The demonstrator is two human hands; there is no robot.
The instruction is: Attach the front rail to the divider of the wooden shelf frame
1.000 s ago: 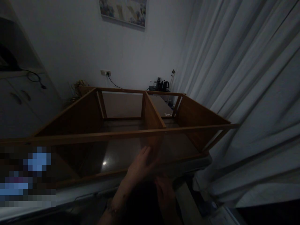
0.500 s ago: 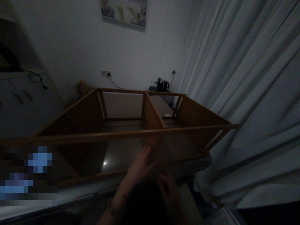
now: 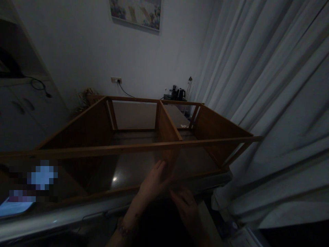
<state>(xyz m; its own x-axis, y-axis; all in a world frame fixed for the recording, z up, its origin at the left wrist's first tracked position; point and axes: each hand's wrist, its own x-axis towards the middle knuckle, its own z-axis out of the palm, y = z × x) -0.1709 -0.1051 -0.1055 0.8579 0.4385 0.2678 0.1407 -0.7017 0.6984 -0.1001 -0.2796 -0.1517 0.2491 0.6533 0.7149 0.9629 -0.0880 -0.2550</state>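
A wooden shelf frame (image 3: 128, 148) lies on its back on a dark glossy table (image 3: 133, 169), with a middle divider (image 3: 168, 128) splitting it into two bays. My left hand (image 3: 154, 180) lies flat against the near lower end of the divider, fingers stretched out. Just below the frame's near bottom rail, my right hand (image 3: 186, 207) has its fingers curled toward the rail. The dim light hides whether it holds anything.
Long white curtains (image 3: 269, 103) hang close on the right. A kettle and dark items (image 3: 177, 93) stand on a far low surface. A wall socket with a cable (image 3: 116, 80) and a picture (image 3: 135, 12) are on the back wall. A white cabinet (image 3: 23, 109) stands at left.
My right hand has risen slightly and shifted right toward the frame's bottom rail. My left hand stays on the divider.
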